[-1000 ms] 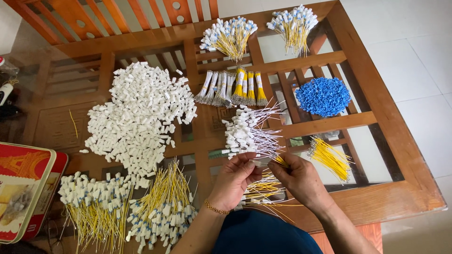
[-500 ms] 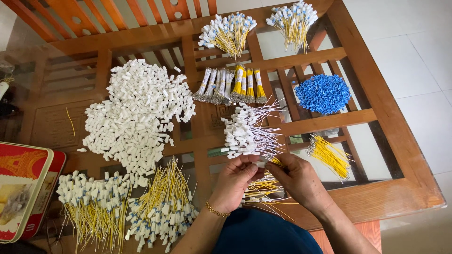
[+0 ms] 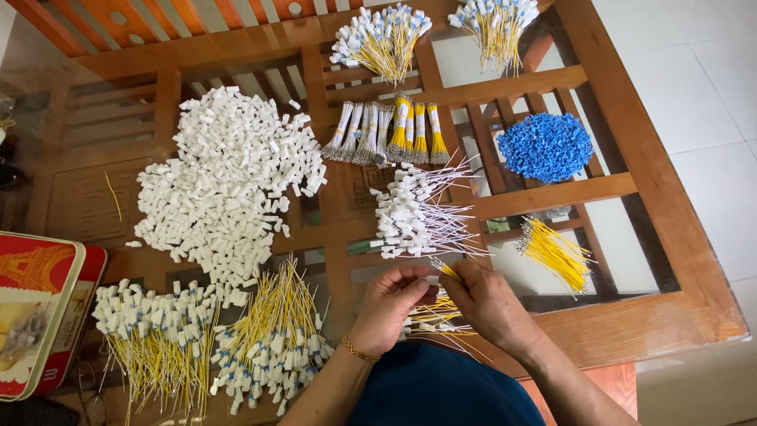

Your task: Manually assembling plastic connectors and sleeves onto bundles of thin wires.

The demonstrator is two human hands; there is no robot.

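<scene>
My left hand (image 3: 389,304) and my right hand (image 3: 486,298) meet at the near edge of a glass-topped wooden table (image 3: 646,315). Together they pinch a small white connector with a yellow wire (image 3: 438,273) between the fingertips. Under my hands lies a loose bunch of yellow and white wires (image 3: 430,317). Just beyond them sits a stack of white connectors with white wires (image 3: 414,213). A gold bracelet circles my left wrist.
A big heap of white plastic connectors (image 3: 229,181) fills the left middle. Blue pieces (image 3: 544,146) and loose yellow wires (image 3: 556,252) lie right. Finished yellow-wire bundles (image 3: 205,347) rest front left, more at the back (image 3: 382,39). A red tin (image 3: 39,312) stands at the left edge.
The view has shifted slightly. My hands stay at the same spot, fingers working the small connector and wire.
</scene>
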